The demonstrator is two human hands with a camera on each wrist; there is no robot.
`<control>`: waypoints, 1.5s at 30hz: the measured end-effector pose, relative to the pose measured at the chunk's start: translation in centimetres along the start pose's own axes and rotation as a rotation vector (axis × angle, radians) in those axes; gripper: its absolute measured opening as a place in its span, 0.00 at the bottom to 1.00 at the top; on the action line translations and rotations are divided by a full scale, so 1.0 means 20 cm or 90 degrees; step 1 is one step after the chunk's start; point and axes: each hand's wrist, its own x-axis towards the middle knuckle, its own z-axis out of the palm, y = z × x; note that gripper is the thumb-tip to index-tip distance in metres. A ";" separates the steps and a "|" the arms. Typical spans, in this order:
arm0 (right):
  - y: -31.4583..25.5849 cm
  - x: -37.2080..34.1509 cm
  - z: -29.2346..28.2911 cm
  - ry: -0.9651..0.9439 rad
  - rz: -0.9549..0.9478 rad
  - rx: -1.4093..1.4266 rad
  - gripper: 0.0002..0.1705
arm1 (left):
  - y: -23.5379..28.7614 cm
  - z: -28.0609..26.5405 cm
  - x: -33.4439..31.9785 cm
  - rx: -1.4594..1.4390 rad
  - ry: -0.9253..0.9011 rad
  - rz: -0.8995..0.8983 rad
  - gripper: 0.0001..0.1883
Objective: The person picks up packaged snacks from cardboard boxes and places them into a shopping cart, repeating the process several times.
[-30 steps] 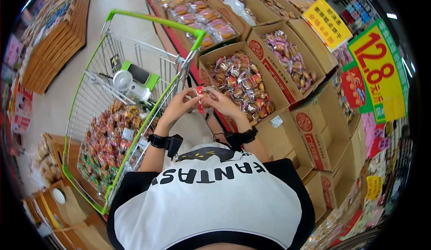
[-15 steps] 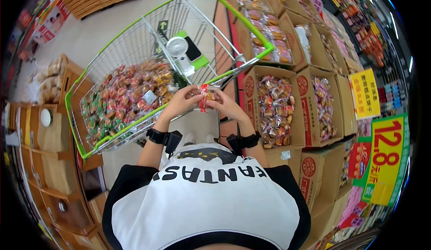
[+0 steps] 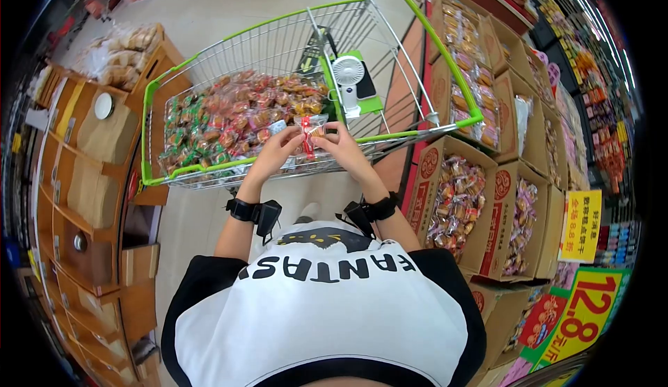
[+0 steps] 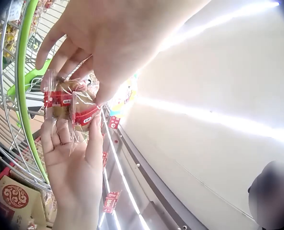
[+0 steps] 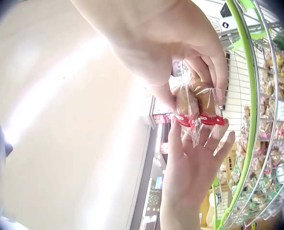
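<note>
My left hand (image 3: 278, 152) and right hand (image 3: 345, 153) facing, fingers bent, pinching red-banded wrapped pastries (image 3: 309, 136), near green cart rail (image 4: 22, 57).

- Pale tiled floor (image 3: 240, 4), with a green-rimmed wire shopping cart (image 3: 475, 114) standing on it.
- In the cart, a heap of wrapped snacks (image 3: 240, 116) fills one end, a pale slip (image 3: 276, 127) among them; toward the other end, a white handheld fan (image 3: 348, 74) and a dark flat device (image 3: 367, 84) lie on a green panel (image 3: 373, 107).
- Open cardboard boxes (image 3: 430, 163), side by side, hold loose wrapped pieces (image 3: 456, 210).
- Wooden shelf unit (image 3: 94, 213), carrying a round white dish (image 3: 104, 106); bagged bread (image 3: 125, 53) sits at its far end.
</note>
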 end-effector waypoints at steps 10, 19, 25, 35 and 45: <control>0.15 0.19 0.22 -0.088 0.027 -0.020 0.21 | -0.17 -0.18 -0.16 -0.034 0.155 -0.050 0.23; 0.33 0.33 0.40 -0.141 0.013 -0.111 0.19 | -0.22 -0.30 -0.23 -0.067 0.213 -0.205 0.20; 0.04 0.57 0.55 -0.176 -0.158 -0.131 0.22 | -0.11 -0.53 -0.06 -0.184 0.342 -0.037 0.19; 0.04 0.40 0.38 -0.198 -0.263 -0.160 0.19 | -0.15 -0.56 -0.07 -0.247 0.402 0.073 0.11; 0.11 0.16 0.24 -0.267 -0.085 -0.121 0.15 | -0.19 -0.23 -0.10 -0.224 0.292 -0.031 0.07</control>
